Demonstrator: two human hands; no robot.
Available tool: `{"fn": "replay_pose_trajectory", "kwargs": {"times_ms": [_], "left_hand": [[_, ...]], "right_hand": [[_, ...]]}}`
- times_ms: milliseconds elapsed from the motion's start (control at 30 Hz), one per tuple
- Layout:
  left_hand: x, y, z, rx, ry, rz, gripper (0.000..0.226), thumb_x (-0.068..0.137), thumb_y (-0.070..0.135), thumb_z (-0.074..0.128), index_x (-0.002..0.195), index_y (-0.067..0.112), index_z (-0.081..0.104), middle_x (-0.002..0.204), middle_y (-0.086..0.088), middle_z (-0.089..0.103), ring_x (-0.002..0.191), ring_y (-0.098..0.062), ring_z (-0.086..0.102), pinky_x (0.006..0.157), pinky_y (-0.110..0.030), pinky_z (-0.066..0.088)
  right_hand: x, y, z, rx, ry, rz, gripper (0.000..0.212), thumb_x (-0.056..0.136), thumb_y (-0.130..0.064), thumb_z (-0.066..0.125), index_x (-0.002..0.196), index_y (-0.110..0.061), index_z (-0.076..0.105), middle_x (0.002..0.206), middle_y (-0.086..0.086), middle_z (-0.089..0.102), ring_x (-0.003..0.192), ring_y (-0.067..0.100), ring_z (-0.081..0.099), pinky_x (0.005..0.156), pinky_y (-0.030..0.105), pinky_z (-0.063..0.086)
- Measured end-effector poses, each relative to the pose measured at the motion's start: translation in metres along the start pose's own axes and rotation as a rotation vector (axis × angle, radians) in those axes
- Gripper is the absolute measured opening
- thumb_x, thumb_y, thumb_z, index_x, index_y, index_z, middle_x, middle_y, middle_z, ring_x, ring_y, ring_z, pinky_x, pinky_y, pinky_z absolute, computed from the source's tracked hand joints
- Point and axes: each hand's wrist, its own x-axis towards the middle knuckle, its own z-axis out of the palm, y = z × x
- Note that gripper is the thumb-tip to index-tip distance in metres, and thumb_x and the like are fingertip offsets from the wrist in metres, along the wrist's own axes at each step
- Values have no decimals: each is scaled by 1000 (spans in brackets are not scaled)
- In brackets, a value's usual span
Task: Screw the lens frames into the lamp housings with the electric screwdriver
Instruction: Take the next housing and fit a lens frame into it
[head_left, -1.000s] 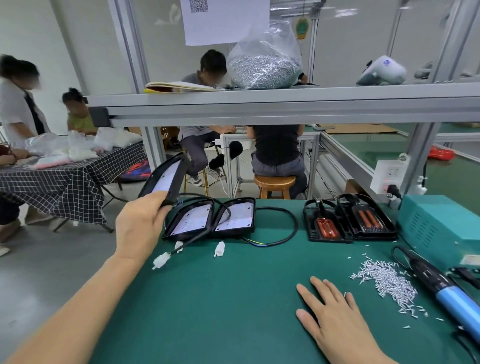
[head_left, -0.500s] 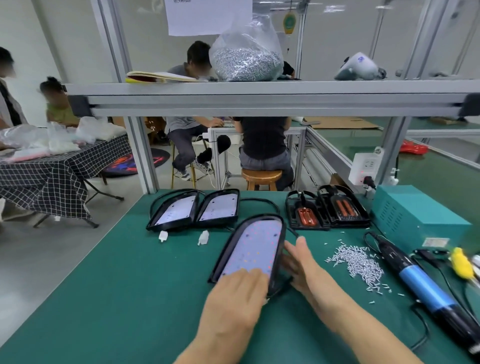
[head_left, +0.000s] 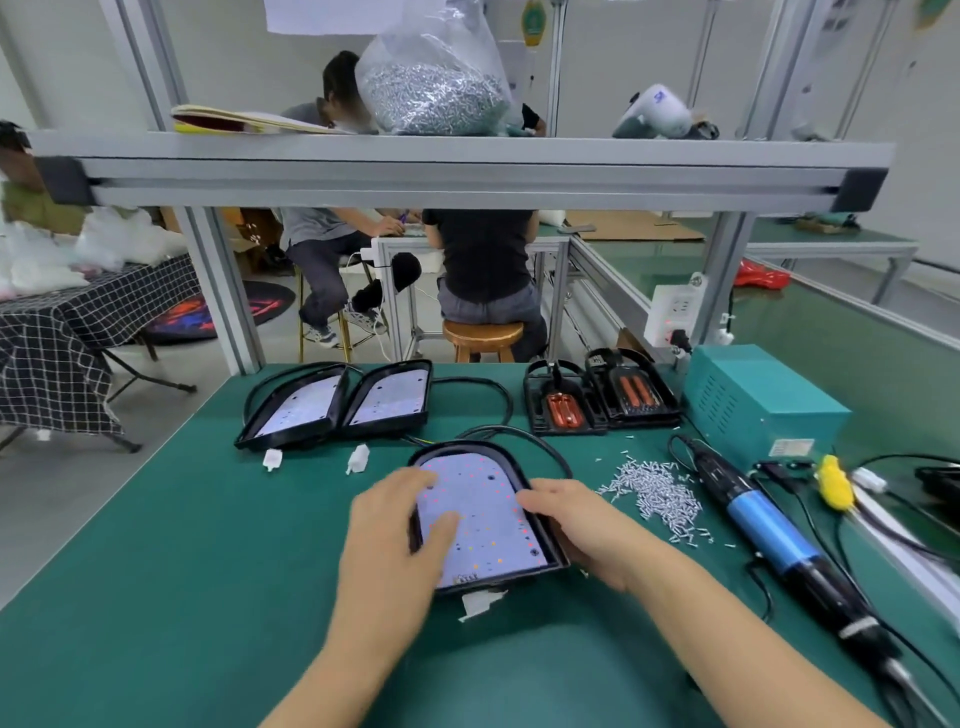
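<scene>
A black lamp housing (head_left: 485, 514) with a white LED board lies flat on the green mat in front of me. My left hand (head_left: 397, 540) rests on its left side, thumb and fingers on the board. My right hand (head_left: 576, 525) holds its right edge, fingers curled round the rim. Two more lamp housings (head_left: 337, 402) lie side by side at the back left. Two black lens frames (head_left: 597, 397) sit at the back right. A pile of small white screws (head_left: 652, 493) lies right of the housing. The blue and black electric screwdriver (head_left: 769, 530) lies on the mat further right.
A teal power box (head_left: 753, 410) stands at the back right, with a socket strip (head_left: 672, 312) behind it. Black cables loop around the housings. An aluminium shelf (head_left: 457, 166) overhead carries a bag of screws. People sit at benches beyond the table. A yellow connector (head_left: 834, 488) lies at right.
My left hand brought a housing from the back left down to the mat in front of me. Both hands now steady it flat and straighter; my right hand moved from the mat onto its right edge.
</scene>
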Motion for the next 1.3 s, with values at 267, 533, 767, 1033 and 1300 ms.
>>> {"fn": "replay_pose_trajectory", "kwargs": {"times_ms": [267,533,767,1033,1300], "left_hand": [[22,-30,10,-409,-56,-650,57,83,-8,53,135,16,42,123,-2,56,103,-22,55,83,-30,41],[12,-33,17,-398,152,-668,57,83,-8,47,134,18,44,126,-3,54,111,-27,53,98,-41,42],[7,-29,17,-449,121,-647,53,83,-10,46,121,26,51,128,-6,52,106,-25,55,91,-42,47],[-4,-21,30,-420,141,-671,73,85,-4,52,147,20,25,144,-4,38,122,-28,46,105,-48,38],[-5,-26,10,-74,116,-650,58,71,4,60,126,8,44,141,-16,37,119,-40,41,104,-55,31]], "right_hand": [[5,-7,-4,-572,216,-121,55,100,-50,38,112,-2,62,121,12,65,116,32,56,88,28,46],[-3,11,-3,-1077,436,86,45,87,-61,55,94,-17,55,109,6,65,104,28,61,75,32,41],[9,8,1,-1047,414,-49,7,83,-13,58,86,-11,53,104,11,64,98,32,60,68,31,39],[7,4,-19,-724,485,-273,17,79,-7,58,93,-1,67,84,11,63,81,30,58,77,36,48],[12,23,0,-530,180,-261,28,86,-7,64,113,-11,70,79,-7,60,65,7,53,70,16,44]]}}
